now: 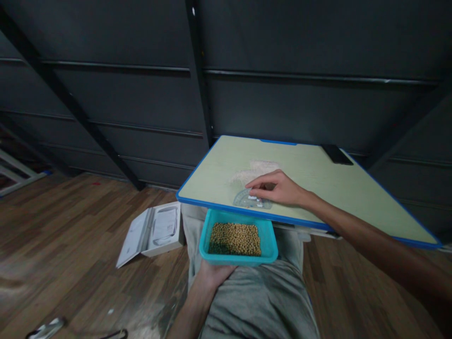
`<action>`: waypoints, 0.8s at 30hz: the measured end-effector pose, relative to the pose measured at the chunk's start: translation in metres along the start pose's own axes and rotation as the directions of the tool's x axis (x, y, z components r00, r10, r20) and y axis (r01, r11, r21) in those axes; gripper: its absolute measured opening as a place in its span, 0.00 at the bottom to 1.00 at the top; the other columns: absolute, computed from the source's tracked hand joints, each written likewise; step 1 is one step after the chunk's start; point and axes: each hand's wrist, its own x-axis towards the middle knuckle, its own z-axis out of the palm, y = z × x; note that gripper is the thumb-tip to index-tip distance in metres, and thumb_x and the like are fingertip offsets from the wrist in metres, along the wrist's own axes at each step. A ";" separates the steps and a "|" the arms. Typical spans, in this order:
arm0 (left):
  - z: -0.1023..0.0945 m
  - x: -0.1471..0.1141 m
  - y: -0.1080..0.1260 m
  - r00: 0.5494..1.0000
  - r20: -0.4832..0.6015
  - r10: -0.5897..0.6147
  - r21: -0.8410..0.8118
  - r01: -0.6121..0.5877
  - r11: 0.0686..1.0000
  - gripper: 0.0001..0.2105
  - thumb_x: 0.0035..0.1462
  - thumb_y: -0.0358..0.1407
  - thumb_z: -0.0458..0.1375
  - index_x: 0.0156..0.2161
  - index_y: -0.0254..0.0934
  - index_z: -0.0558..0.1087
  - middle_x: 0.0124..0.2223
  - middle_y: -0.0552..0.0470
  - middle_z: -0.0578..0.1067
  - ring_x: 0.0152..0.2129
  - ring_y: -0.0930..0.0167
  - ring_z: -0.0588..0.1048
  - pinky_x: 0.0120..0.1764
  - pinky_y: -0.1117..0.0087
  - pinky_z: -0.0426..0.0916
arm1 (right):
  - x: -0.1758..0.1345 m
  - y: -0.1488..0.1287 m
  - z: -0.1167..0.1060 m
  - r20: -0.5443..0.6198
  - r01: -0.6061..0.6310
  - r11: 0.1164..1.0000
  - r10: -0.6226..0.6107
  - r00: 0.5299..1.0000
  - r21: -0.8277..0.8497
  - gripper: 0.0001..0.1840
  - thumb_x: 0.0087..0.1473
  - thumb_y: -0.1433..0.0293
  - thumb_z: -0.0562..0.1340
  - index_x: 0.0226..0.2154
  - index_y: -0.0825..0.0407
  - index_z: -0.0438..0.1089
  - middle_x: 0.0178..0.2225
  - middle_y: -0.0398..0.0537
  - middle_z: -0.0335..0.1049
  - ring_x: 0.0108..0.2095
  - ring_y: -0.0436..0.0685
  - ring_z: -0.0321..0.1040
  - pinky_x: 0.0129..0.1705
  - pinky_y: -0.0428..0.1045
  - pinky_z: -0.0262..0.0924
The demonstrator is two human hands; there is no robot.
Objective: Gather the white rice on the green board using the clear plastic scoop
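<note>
A teal plastic tray (pixel 272 238) sits over my lap, just below the table's front edge. Small round tan beans (pixel 235 238), perhaps soybeans, cover its bottom. My left hand (pixel 215 274) holds the tray from beneath at its near left side; most of those fingers are hidden under it. A clear half-round protractor (pixel 243 200) lies at the table's front edge. My right hand (pixel 278 187) rests over it, thumb and index finger closed together at its upper edge. Behind the protractor, a pale whitish smear (pixel 259 168) marks the tabletop.
The pale green table (pixel 318 183) has a blue rim. A black phone (pixel 336 154) lies at its back right. On the wooden floor to the left is an open white box (pixel 164 228). A dark panelled wall (pixel 148 94) stands right behind the table.
</note>
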 end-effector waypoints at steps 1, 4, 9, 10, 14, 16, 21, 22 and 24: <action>0.000 0.000 -0.001 1.000 -0.005 0.002 0.004 -0.002 1.000 0.21 0.56 0.42 0.64 0.55 0.41 0.76 0.51 0.43 0.83 0.55 0.54 0.77 0.58 0.50 0.73 | -0.001 -0.001 0.001 0.018 0.001 1.000 -0.001 1.000 0.020 0.18 0.59 0.58 0.68 0.46 0.52 0.81 0.31 0.48 0.80 0.28 0.51 0.71 0.31 0.48 0.65; 0.001 -0.001 -0.003 1.000 -0.016 0.014 0.011 -0.014 1.000 0.20 0.58 0.42 0.62 0.54 0.42 0.77 0.52 0.44 0.83 0.57 0.54 0.76 0.59 0.49 0.72 | -0.001 -0.003 0.001 0.041 -0.005 0.998 0.002 0.999 0.062 0.18 0.58 0.58 0.69 0.46 0.52 0.82 0.31 0.47 0.80 0.27 0.51 0.71 0.30 0.48 0.65; 0.002 -0.003 -0.001 0.999 -0.032 0.017 0.021 -0.016 1.000 0.19 0.56 0.43 0.63 0.52 0.40 0.78 0.53 0.43 0.83 0.58 0.52 0.75 0.59 0.47 0.72 | 0.005 -0.001 -0.013 -0.119 0.023 0.996 -0.034 0.992 -0.091 0.16 0.61 0.60 0.66 0.47 0.51 0.81 0.38 0.50 0.82 0.35 0.55 0.74 0.38 0.51 0.66; 0.002 -0.003 0.000 0.999 -0.048 0.016 0.028 -0.014 0.999 0.19 0.56 0.43 0.63 0.52 0.40 0.78 0.54 0.43 0.82 0.58 0.52 0.75 0.58 0.47 0.72 | 0.006 0.000 -0.019 -0.147 0.033 0.988 -0.055 0.988 -0.149 0.15 0.62 0.61 0.65 0.47 0.50 0.81 0.41 0.51 0.82 0.38 0.56 0.75 0.41 0.52 0.66; 0.005 -0.004 0.002 0.997 -0.078 0.029 0.053 -0.025 0.998 0.19 0.55 0.42 0.63 0.52 0.43 0.79 0.56 0.45 0.81 0.57 0.53 0.76 0.57 0.50 0.74 | 0.005 0.005 -0.046 -0.189 -0.010 0.970 -0.038 0.981 -0.244 0.13 0.62 0.62 0.64 0.41 0.51 0.81 0.39 0.51 0.81 0.37 0.57 0.74 0.40 0.52 0.65; 0.005 -0.004 0.002 0.997 -0.073 0.033 0.063 -0.029 0.998 0.20 0.53 0.40 0.64 0.53 0.46 0.78 0.56 0.47 0.81 0.58 0.52 0.75 0.57 0.50 0.74 | 0.002 0.008 -0.057 -0.179 -0.033 0.970 -0.011 0.984 -0.242 0.11 0.60 0.63 0.65 0.38 0.52 0.79 0.36 0.50 0.80 0.34 0.56 0.72 0.38 0.52 0.64; 0.006 -0.005 0.004 0.995 -0.097 0.033 0.088 -0.024 0.996 0.25 0.52 0.39 0.64 0.58 0.50 0.76 0.57 0.50 0.81 0.60 0.51 0.73 0.58 0.49 0.73 | -0.002 0.012 -0.069 -0.088 -0.059 0.973 0.040 0.995 -0.222 0.09 0.58 0.64 0.65 0.36 0.53 0.77 0.34 0.50 0.79 0.32 0.55 0.71 0.38 0.51 0.63; 0.007 -0.006 0.005 0.993 -0.110 0.032 0.093 -0.022 0.995 0.26 0.52 0.40 0.64 0.59 0.50 0.75 0.58 0.50 0.80 0.60 0.51 0.73 0.58 0.49 0.73 | -0.003 0.011 -0.069 -0.077 -0.057 0.973 0.040 0.996 -0.225 0.09 0.58 0.65 0.65 0.36 0.53 0.77 0.33 0.49 0.79 0.32 0.55 0.70 0.38 0.51 0.63; 0.010 -0.008 0.005 0.990 -0.133 0.043 0.105 -0.029 0.994 0.28 0.52 0.41 0.64 0.60 0.52 0.73 0.59 0.51 0.79 0.61 0.51 0.72 0.58 0.48 0.73 | -0.002 0.009 -0.068 -0.056 -0.051 0.973 0.039 0.998 -0.227 0.08 0.58 0.65 0.65 0.36 0.53 0.77 0.33 0.49 0.79 0.32 0.54 0.70 0.38 0.51 0.63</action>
